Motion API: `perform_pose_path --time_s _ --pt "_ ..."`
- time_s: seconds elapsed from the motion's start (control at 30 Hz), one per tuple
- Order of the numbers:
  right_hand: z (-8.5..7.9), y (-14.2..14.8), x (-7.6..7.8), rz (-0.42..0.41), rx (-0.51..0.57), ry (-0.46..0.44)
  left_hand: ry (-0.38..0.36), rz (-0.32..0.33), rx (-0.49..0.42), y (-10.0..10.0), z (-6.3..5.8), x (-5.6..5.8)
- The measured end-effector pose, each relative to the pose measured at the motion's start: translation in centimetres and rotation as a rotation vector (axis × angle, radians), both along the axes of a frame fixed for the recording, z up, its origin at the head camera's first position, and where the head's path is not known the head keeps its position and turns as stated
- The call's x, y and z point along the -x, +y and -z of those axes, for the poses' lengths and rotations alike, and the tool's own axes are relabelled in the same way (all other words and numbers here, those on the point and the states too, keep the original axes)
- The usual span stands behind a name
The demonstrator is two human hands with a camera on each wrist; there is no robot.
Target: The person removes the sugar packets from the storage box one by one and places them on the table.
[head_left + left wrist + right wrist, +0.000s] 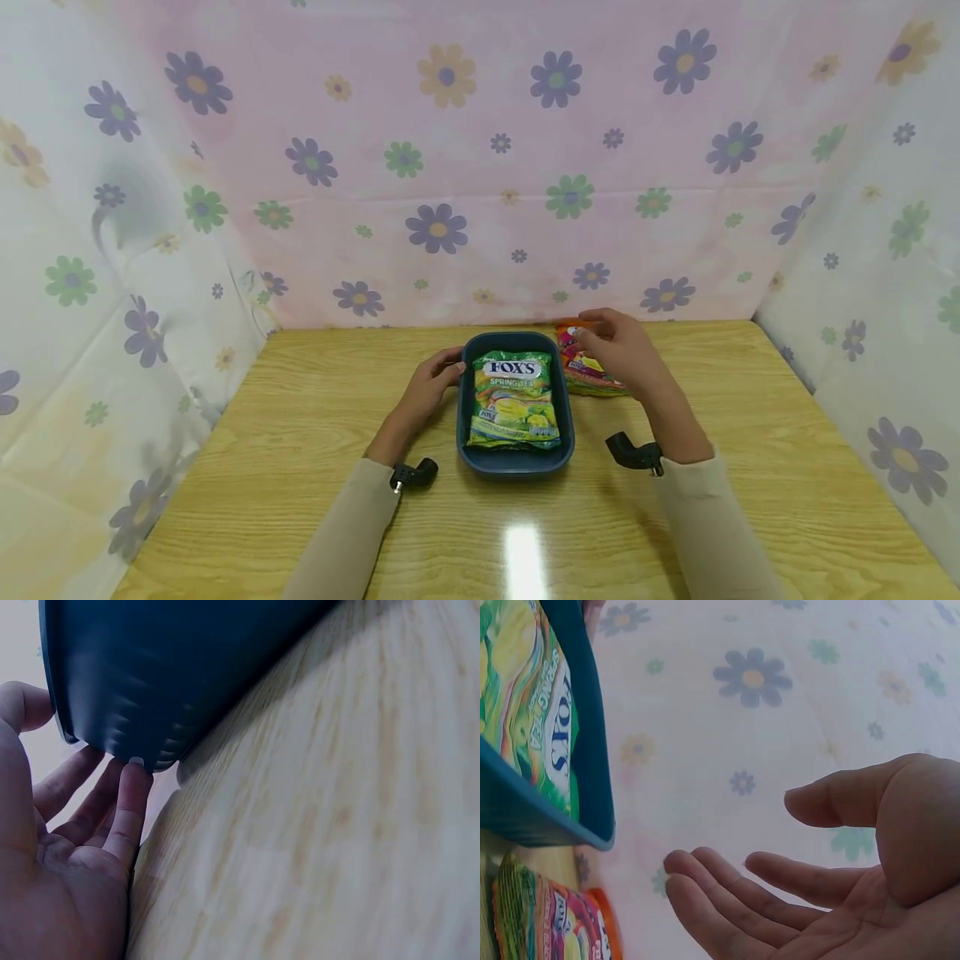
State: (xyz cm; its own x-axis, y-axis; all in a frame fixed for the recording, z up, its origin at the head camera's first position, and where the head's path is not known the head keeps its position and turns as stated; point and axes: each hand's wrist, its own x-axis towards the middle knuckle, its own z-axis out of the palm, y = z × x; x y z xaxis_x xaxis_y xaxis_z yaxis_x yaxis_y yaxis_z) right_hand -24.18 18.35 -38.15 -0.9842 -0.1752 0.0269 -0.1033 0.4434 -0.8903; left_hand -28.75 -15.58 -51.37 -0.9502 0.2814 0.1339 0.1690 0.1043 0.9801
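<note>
A dark blue tub stands on the table with a green Fox's Spring Tea candy bag lying face up inside. My left hand holds the tub's left side, thumb at the rim and fingers against the outer wall. To the right of the tub lies a red and orange candy bag, partly covered by my right hand in the head view. Above that bag hovers my right hand, fingers loosely bent and thumb apart. Nothing is between its fingers in the right wrist view.
The wood-grain table carries the tub and both bags. A flowered cloth hangs behind it and along both sides, close past the table's back edge. Black camera mounts are strapped on both wrists.
</note>
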Motion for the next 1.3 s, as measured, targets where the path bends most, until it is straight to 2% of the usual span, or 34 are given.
perform_pose_path --time_s 0.43,1.1,1.3 --pt "-0.1 -2.6 -1.0 -0.141 0.001 -0.068 -0.004 -0.009 -0.005 0.1 0.0 -0.1" --pt "0.5 -5.6 -2.2 -0.141 -0.217 -0.161 -0.001 -0.012 0.012 0.1 0.1 0.0" --pt "1.0 -6.6 -2.7 -0.171 -0.262 -0.204 -0.013 -0.015 0.009 0.1 0.1 0.0"
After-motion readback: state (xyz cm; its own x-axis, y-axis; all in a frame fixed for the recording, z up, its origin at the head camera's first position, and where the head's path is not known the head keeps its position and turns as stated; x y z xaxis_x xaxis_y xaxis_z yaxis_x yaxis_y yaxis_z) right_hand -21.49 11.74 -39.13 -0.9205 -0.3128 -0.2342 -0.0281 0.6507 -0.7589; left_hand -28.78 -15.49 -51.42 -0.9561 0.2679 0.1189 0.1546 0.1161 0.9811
